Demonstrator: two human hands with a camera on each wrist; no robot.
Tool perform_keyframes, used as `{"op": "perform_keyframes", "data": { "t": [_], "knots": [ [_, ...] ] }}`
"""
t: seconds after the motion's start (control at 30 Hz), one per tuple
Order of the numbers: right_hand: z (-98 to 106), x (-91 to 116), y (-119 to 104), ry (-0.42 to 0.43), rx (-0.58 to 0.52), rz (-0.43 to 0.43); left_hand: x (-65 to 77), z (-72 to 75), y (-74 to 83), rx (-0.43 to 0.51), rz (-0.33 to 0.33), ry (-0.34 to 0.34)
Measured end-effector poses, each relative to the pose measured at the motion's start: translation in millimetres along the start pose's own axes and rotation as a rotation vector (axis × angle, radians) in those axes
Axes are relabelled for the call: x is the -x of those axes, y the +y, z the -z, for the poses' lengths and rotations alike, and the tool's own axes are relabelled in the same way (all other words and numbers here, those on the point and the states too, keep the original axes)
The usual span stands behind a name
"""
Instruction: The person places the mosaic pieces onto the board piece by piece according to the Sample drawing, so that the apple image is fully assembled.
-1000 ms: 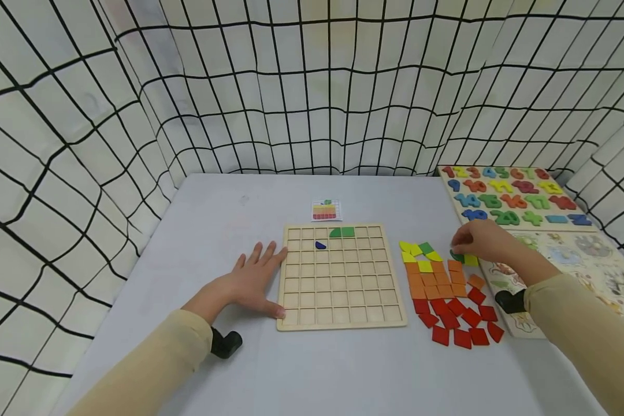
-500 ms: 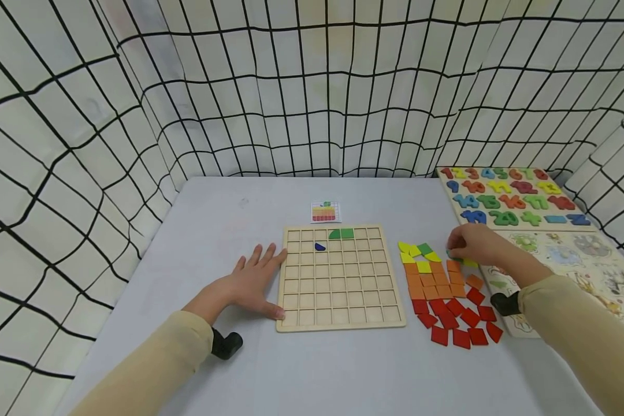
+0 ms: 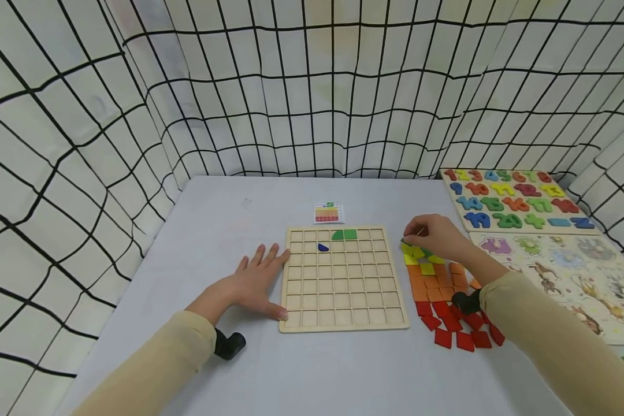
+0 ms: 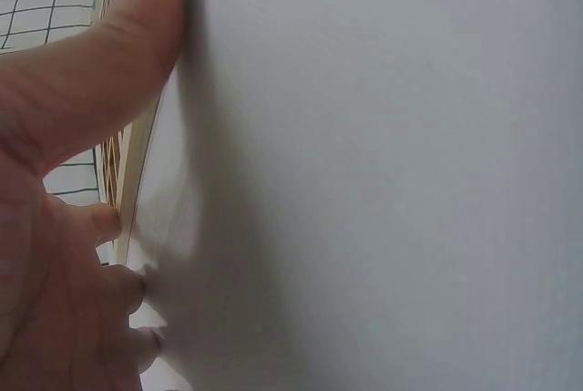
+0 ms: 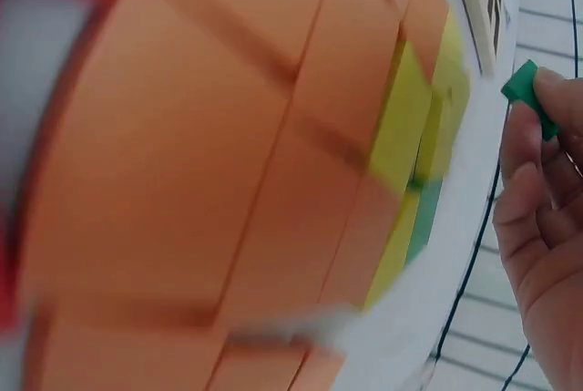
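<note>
My left hand (image 3: 252,287) lies with fingers spread at the left edge of a wooden grid board (image 3: 340,301). Its thumb (image 4: 114,58) presses on the board's rim. Two green tiles (image 3: 351,234) sit side by side in the board's top row, one of them rounded at a corner. A small dark blue piece (image 3: 323,247) lies on the grid, lower left of them. Between thumb and index finger, my right hand (image 3: 439,236) pinches a green tile (image 5: 526,90). That hand is above the yellow tiles (image 3: 427,269), right of the board.
Orange tiles (image 3: 429,281) and several scattered red tiles (image 3: 443,338) lie right of the board. Behind it is a small picture card (image 3: 329,212). A number puzzle (image 3: 546,214) and an animal puzzle (image 3: 619,330) fill the right side. Black netting surrounds the table's back and sides.
My right hand has picked up the green tile beside the animal puzzle and moved left with it, over the yellow tiles. My left hand stays in place on the board.
</note>
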State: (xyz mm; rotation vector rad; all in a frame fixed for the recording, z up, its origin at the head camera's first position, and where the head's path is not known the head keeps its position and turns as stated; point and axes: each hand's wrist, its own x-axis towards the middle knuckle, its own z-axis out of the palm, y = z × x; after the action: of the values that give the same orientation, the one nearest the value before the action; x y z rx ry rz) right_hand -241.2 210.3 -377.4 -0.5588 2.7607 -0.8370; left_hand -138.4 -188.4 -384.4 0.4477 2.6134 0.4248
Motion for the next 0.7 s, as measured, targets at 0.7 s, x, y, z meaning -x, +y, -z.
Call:
{"op": "perform_keyframes", "data": {
  "t": [0.7],
  "knots": [
    [-51.6, -46.8, -71.0, -0.022, -0.086, 0.034, 0.6, 0.2, -1.7, 0.006, 0.004, -0.007]
  ]
}}
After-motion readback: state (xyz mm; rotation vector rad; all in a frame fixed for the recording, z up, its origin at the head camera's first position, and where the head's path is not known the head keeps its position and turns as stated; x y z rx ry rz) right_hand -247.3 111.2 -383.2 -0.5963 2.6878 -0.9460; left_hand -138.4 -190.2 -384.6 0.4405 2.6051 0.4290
